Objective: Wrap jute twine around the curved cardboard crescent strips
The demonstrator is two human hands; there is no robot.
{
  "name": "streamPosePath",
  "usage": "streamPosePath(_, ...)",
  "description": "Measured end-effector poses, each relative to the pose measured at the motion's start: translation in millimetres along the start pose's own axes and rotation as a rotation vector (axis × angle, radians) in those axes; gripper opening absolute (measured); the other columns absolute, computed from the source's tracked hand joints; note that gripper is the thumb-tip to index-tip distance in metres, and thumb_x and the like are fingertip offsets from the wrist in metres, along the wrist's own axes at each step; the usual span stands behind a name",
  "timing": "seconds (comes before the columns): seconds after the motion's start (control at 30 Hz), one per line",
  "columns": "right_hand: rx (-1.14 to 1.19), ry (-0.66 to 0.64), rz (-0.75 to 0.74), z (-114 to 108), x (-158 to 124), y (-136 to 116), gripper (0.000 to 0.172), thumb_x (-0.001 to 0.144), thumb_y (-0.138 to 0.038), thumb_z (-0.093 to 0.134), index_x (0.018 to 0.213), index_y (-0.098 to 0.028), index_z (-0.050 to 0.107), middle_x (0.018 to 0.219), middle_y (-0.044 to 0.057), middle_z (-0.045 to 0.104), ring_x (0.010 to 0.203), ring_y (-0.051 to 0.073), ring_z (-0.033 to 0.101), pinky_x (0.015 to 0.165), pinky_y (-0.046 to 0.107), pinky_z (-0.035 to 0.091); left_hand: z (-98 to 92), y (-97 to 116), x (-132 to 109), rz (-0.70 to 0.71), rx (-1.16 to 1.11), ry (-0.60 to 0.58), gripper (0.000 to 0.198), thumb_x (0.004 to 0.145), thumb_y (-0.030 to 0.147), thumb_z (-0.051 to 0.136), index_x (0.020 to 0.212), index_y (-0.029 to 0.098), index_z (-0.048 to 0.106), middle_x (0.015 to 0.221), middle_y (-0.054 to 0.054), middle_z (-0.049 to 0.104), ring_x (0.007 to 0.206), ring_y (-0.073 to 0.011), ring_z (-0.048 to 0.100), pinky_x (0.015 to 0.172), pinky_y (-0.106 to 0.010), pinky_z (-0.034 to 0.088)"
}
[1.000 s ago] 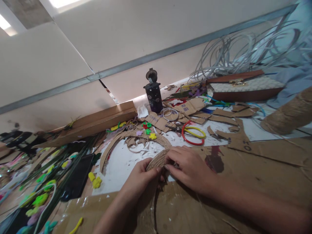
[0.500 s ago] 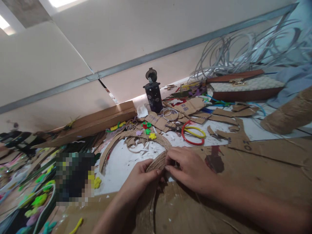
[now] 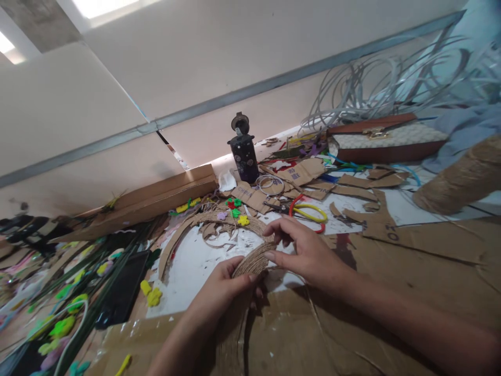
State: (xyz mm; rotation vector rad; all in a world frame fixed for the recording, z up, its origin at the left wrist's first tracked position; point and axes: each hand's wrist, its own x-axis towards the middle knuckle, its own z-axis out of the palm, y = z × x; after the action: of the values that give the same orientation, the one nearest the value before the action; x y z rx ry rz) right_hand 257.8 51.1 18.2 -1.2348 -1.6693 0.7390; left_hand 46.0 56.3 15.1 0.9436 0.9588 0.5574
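Both hands work the brown twine-wrapped cardboard ring (image 3: 250, 261), which arcs through the lower centre of the frame. My left hand (image 3: 223, 290) clamps thumb and fingers on the wrapped band from below; my right hand (image 3: 305, 250) pinches its edge with the fingertips (image 3: 270, 256) where the wrapping ends. To wrap well, I judge each turn should lie tight against the last, left hand steadying, twine taut. Red-and-yellow-handled scissors (image 3: 309, 214) lie just above my right hand.

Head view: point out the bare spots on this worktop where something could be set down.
Free: brown cardboard sheet right of the right hand, below the twine spool; white patch inside the twine-wrapped ring. Crowded: the scissors scraps, the left edge.
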Motion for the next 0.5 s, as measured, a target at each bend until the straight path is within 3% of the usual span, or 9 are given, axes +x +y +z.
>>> streamPosePath(0.07,0.013,0.021,-0.015,-1,1,2,0.033,0.075,-0.018,0.074,0.106,-0.02,0.063,0.103,0.005,0.061,0.094,0.021,0.056,0.083,0.034,0.046,0.2,-1,-1,0.005,-0.01,-0.003,0.035,0.076,0.034,0.082,0.097,0.012,0.065,0.071,-0.006,0.066,0.06,-0.0152,0.06,0.056,-0.024,0.048)
streamPosePath(0.17,0.075,-0.09,0.059,1,0,5,0.042,0.07,-0.02,0.078,0.11,-0.019,0.064,0.109,0.006,0.064,0.1,0.023,0.058,0.087,0.035,0.046,-0.4,-2,0,-0.014,-0.011,-0.064,0.035,0.075,0.034,0.083,0.096,0.012,0.066,0.073,-0.006,0.065,0.059,-0.0142,0.059,0.056,-0.024,0.046)
streamPosePath(0.3,0.264,-0.308,0.239,10,-4,9,0.034,0.069,-0.018,0.075,0.102,-0.019,0.064,0.085,0.0,0.067,0.075,0.017,0.06,0.064,0.025,0.045,-1.8,-1,1,-0.021,0.013,-0.111,0.031,0.075,0.032,0.082,0.092,0.013,0.066,0.075,-0.006,0.065,0.06,-0.0133,0.057,0.058,-0.024,0.044)
streamPosePath(0.5,0.411,-0.325,0.292,18,-5,11,0.024,0.066,-0.016,0.07,0.088,-0.018,0.062,0.072,-0.003,0.06,0.064,0.012,0.052,0.055,0.021,0.039,-4.4,-3,1,-0.021,0.032,-0.136,0.032,0.077,0.036,0.083,0.091,0.013,0.064,0.076,-0.006,0.064,0.064,-0.014,0.058,0.061,-0.025,0.045)
